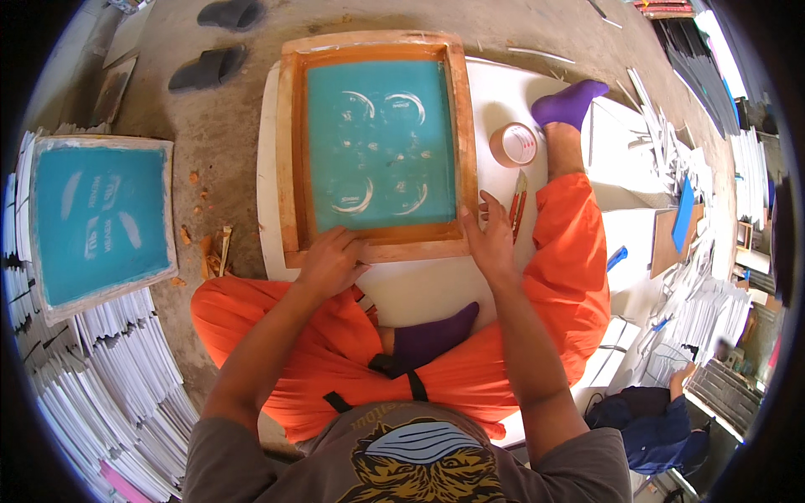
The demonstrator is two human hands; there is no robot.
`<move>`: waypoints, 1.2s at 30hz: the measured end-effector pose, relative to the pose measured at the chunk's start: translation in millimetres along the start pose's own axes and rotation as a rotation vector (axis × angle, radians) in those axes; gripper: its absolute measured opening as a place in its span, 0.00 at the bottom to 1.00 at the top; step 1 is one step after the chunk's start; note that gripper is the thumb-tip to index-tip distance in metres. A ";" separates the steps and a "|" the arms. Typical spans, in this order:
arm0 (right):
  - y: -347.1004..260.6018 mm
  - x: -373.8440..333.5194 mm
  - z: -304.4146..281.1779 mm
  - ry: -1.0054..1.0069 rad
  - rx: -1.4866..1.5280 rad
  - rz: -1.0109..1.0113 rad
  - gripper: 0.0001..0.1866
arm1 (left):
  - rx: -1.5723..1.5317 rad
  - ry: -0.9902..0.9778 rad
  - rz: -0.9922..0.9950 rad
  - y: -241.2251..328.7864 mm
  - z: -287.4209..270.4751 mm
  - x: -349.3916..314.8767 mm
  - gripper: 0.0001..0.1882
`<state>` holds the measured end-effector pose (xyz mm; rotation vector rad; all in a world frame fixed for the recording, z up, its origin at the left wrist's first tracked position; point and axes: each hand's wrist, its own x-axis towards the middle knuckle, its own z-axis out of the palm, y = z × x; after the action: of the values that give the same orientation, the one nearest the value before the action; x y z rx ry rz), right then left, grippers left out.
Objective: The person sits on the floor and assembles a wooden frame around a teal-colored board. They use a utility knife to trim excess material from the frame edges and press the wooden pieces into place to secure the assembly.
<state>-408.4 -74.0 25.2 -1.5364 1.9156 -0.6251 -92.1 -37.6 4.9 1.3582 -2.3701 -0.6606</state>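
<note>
- wooden-framed screen is partly covered: left hand hides a stretch of the near rail, right hand blocks part of the near right corner; underside out of sight
- white marks on the teal mesh: four arcs plus small blotches, the small ones too faint to make out
- both palms out of view, so grip is hard to call
- stacked white sheets on the person's left get cut off at the edge of view; co-worker off to the right only partly visible
- screen lies on the white board in front of the seated person, long axis running away from them, far end leaning slightly left, short rail facing them
- left hand: fingers loosely bent over the near rail, left of middle; clamped or just resting, can't tell
- right hand: half open, thumb and fingers parted, at the near right corner; can't tell if it has hold
- tape roll right of the screen; slim red-handled tools just beside the right hand, exact type unclear
</note>
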 end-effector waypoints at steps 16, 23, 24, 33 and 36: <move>3.3 -14.9 27.8 0.117 0.027 -0.048 0.39 | -0.088 -0.061 -0.012 69.1 38.2 67.0 0.20; 20.2 -16.3 45.3 0.172 0.183 -0.038 0.33 | -0.198 -0.075 -0.012 77.5 57.5 82.5 0.15; 20.5 -16.6 46.3 0.173 0.181 -0.037 0.33 | -0.222 -0.082 -0.012 78.2 59.3 85.0 0.14; 24.9 -15.3 50.4 0.210 0.258 -0.049 0.34 | -0.379 -0.292 -0.039 73.3 63.6 97.2 0.21; 30.6 -13.6 46.6 0.184 0.318 -0.052 0.33 | -0.339 -0.115 -0.206 73.9 59.1 91.8 0.20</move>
<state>-394.8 -53.7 -26.7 -1.3663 1.8039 -1.0705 -219.4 -71.5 0.3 1.4499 -2.0904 -1.1678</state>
